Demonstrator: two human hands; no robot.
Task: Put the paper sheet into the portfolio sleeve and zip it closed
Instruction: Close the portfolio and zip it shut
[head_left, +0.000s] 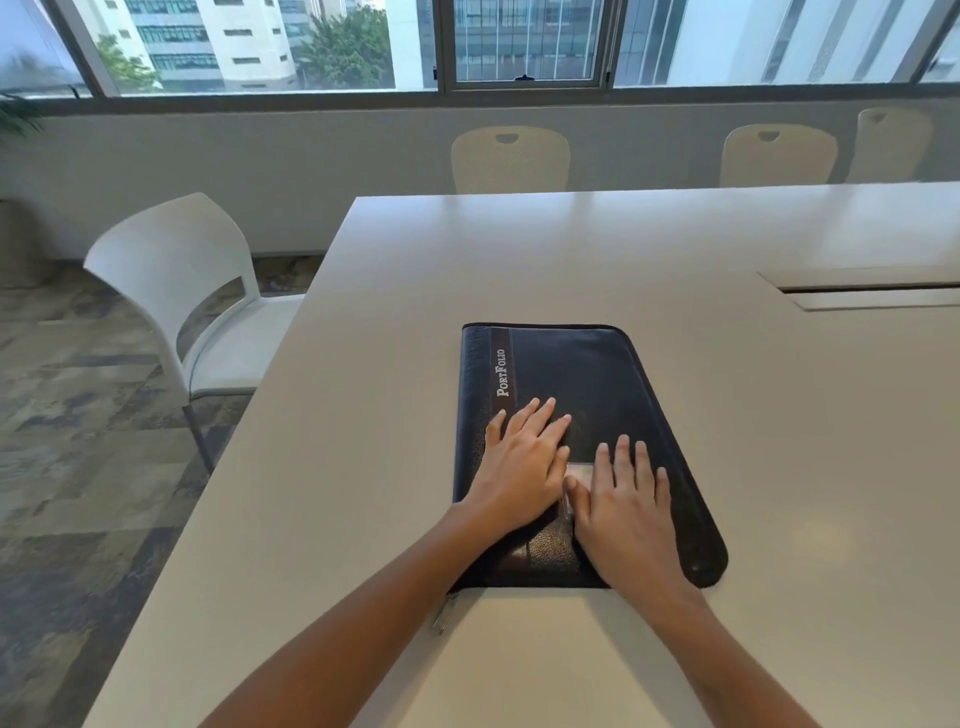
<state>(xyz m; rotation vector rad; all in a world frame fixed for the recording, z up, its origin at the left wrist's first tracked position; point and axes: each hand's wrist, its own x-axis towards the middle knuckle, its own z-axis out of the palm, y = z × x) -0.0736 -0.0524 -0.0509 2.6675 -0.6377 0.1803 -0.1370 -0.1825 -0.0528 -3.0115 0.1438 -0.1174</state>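
Resting flat and palm-down, both hands lie on the portfolio (582, 395), fingers spread wide and gripping nothing. The left hand (522, 465) presses the cover towards its 9 o'clock edge, fingertips pointing to about 1 o'clock, just below the "PortFolio" lettering on the vertical band. The right hand (626, 501) lies just beside it at 3 o'clock, fingers pointing to 12, its thumb close to the left thumb.

Between the two thumbs a small pale patch (576, 474) shows on the cover; whether it is the paper sheet, a clear pocket or a glare cannot be told. No sheet is plainly seen elsewhere.

The portfolio is dark, lies flat and closed on the white tabletop (519, 249), its long side running from 6 to 12 o'clock, with rounded corners at the 3 o'clock side. At its 7 o'clock corner a metal zip pull (443, 617) lies on the tabletop, partly hidden by the left forearm. How far the zip is shut along the edges cannot be told.

A white chair (179, 291) stands at 9 o'clock of the tabletop, and three pale chairs (510, 161) line the far edge at 12 o'clock under the windows (524, 47).
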